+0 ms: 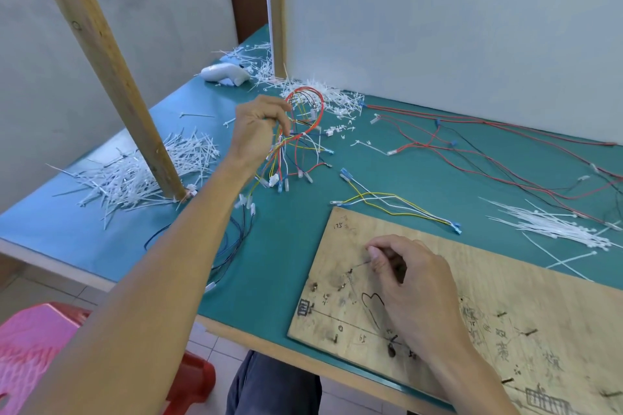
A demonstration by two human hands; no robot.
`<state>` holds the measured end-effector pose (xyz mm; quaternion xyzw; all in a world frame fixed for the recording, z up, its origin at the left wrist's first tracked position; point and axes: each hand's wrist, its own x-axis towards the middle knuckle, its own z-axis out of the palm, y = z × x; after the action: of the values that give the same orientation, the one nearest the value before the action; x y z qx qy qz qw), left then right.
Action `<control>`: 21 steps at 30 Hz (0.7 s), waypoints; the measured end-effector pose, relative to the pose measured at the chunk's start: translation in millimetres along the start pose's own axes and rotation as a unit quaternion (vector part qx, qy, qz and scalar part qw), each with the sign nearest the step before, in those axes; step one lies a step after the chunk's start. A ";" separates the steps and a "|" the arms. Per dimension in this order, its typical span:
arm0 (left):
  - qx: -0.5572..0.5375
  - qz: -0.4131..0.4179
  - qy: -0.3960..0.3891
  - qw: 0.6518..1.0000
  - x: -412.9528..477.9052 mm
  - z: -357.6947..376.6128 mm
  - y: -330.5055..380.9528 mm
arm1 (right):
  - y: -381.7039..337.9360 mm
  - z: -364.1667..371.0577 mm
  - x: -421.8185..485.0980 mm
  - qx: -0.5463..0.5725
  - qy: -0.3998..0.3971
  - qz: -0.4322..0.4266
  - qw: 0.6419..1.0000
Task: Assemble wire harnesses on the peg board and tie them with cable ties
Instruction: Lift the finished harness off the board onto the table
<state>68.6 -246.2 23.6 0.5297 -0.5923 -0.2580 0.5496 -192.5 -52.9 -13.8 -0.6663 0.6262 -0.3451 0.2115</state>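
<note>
Near table's (286, 263) far edge, our left hand (258, 133) grips finished-looking multicoloured wire bundle (305, 133); right hand (416, 283) pinches pin (360, 265) on plywood peg board (522, 280); next, route fresh wires (397, 201).

Peg board (505, 280): right and lower edges cut off by the frame. Part of it is covered by the right hand (414, 283).
Handwriting (499, 344) on it: too blurred to read.
Strand (359, 265) pinched by that hand: wire or pin, too fine to tell.
Left hand (256, 131): fingertips curled out of sight where it grips the harness (303, 131).
Red wires (488, 131): run off the right edge.
Post (111, 71): top out of frame, foot buried in ties (128, 175).
Stool (33, 347): cut off at lower left.
</note>
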 end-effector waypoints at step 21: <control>0.384 0.087 -0.162 0.905 -28.7 41.0 16.4 | -0.3 6.1 1.6 -0.019 0.013 -0.006 1.000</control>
<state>20.3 -226.4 16.6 0.5970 -0.7702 -0.0440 0.2203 -187.9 -55.3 -17.4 -0.6693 0.6313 -0.3432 0.1890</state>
